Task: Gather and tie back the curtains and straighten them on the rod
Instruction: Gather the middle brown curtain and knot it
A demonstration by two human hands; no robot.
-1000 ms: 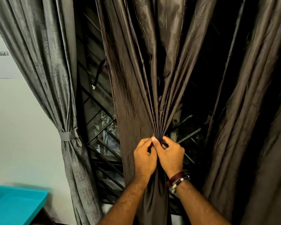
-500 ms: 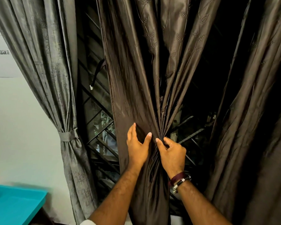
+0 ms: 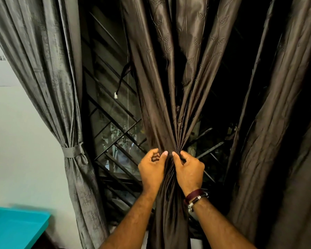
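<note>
A dark brown satin curtain (image 3: 169, 72) hangs in the middle of the window, bunched into tight pleats at waist height. My left hand (image 3: 151, 169) grips the left side of that bunch with curled fingers. Pressed against it, my right hand (image 3: 188, 169) pinches the right side; a bracelet sits on that wrist. A grey curtain (image 3: 43, 69) on the left is held by a fabric tie-back (image 3: 73, 150). Another brown curtain (image 3: 276, 123) hangs loose on the right. The rod is out of view.
A black cord with a white tip (image 3: 121, 78) dangles beside the middle curtain. Behind the curtains is a window with a diagonal metal grille (image 3: 115, 133). A turquoise surface (image 3: 16, 229) juts in at the bottom left, below a pale wall (image 3: 22, 141).
My left hand, spread flat on the fabric half a second ago, has pulled more cloth over and closed on the bunch beside my right hand. The right hand kept its hold.
</note>
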